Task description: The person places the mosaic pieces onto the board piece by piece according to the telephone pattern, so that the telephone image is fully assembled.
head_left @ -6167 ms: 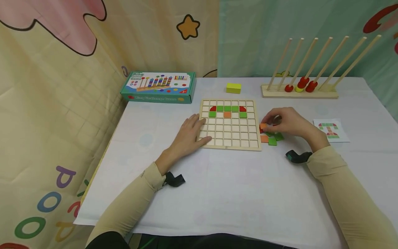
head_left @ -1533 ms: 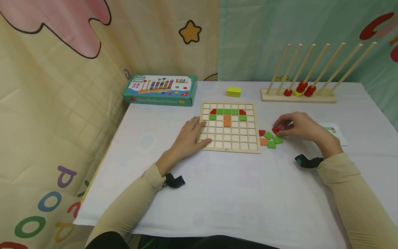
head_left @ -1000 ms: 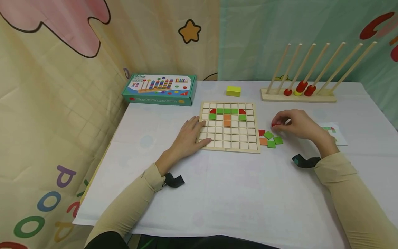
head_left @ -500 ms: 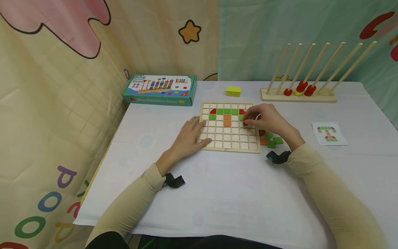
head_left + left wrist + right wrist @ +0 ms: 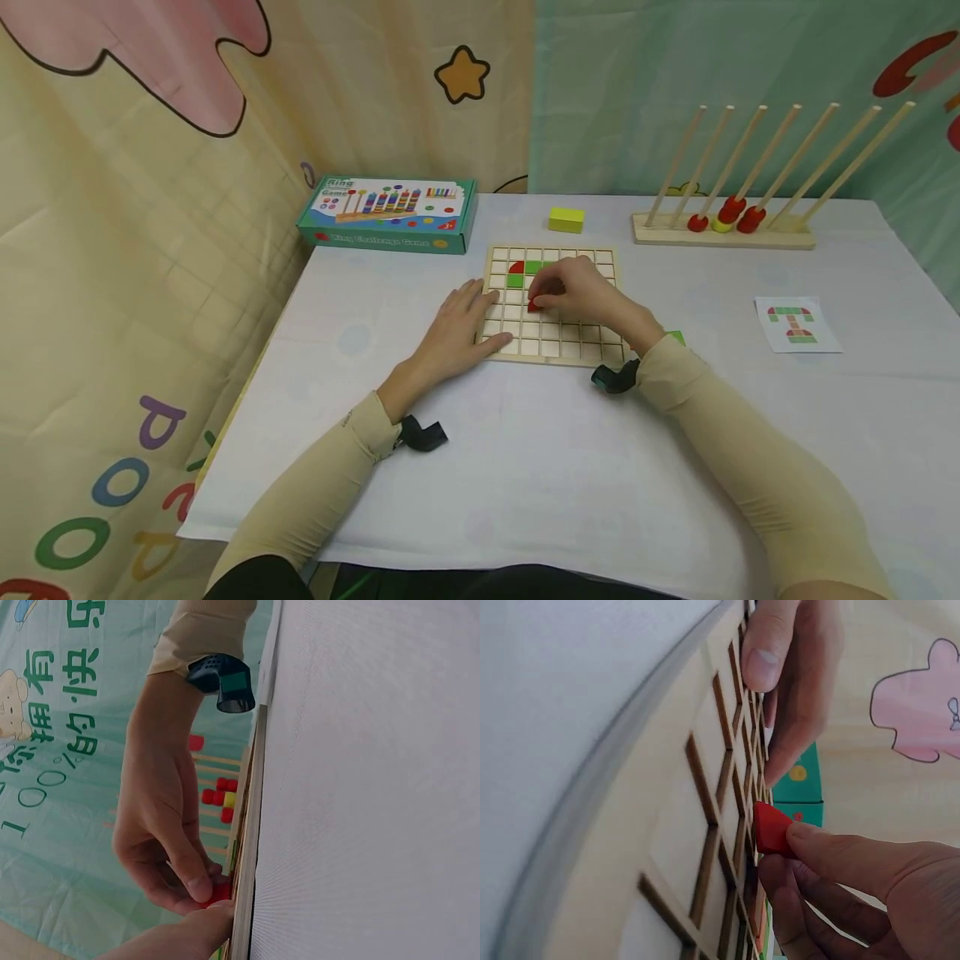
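Note:
A wooden grid board point(image 5: 551, 361) lies on the white table. My left hand point(image 5: 448, 325) rests on its left edge, fingers extended and thumb near the lower left corner. Above the middle squares, my right hand point(image 5: 581, 292) pinches a red quarter-round tile point(image 5: 772, 829) between thumb and fingers; the right wrist view shows the tile at the grid's surface. In the grid's upper rows, a red corner tile point(image 5: 517, 267) and green tiles point(image 5: 515, 282) show. My right hand hides the other laid tiles in the head view.
Right of the board, a green tile point(image 5: 677, 337) peeks out behind the right sleeve. A pattern card point(image 5: 798, 325) lies farther right. Behind stand a game box point(image 5: 386, 212), a yellow block point(image 5: 566, 220) and a peg rack point(image 5: 723, 236) with several red beads and a yellow one.
A second orange tile went into the grid below the first. My right hand then picked up a red quarter-round tile beside the board and carried it left over the grid. My left hand stayed.

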`<state>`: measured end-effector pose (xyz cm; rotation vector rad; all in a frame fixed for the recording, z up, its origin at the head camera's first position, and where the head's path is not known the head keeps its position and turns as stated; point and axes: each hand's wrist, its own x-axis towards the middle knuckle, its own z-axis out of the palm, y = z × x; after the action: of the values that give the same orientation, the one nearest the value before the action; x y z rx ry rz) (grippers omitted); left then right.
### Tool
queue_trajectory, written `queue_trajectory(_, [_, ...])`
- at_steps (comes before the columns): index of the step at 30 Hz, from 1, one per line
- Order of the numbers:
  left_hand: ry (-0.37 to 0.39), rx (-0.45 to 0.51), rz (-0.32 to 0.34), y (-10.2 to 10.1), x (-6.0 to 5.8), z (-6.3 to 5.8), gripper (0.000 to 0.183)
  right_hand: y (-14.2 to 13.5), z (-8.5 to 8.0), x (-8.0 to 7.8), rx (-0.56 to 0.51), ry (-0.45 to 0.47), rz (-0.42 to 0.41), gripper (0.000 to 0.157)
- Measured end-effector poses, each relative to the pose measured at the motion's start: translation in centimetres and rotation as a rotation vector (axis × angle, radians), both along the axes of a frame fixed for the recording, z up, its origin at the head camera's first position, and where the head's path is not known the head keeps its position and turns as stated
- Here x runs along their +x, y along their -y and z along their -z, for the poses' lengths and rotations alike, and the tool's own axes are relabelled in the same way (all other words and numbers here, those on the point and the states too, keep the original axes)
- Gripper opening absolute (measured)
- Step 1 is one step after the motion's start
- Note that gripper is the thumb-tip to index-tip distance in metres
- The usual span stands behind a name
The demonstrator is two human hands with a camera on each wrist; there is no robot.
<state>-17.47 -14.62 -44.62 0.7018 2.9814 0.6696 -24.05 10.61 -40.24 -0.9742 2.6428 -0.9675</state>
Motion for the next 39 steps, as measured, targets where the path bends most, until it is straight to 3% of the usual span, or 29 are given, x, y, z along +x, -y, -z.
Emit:
queue_trajectory(12, [0.004, 0.0, -0.003, 0.1, 0.0, -0.1, 0.076, 0.5, 0.3, 1.1, 0.017, -0.003, 0.037, 0.006])
queue_trajectory(25, [0.003, -0.001, 0.001, 0.0, 0.1, 0.1, 0.076, 0.5, 0.7, 1.3, -0.016, -0.018, -0.025, 0.019])
queue_trajectory(39, [-0.002, 0.007, 0.0, 0.0, 0.0, 0.0, 0.076, 0.5, 0.6, 1.4, -0.008, -0.044, -0.042, 0.018])
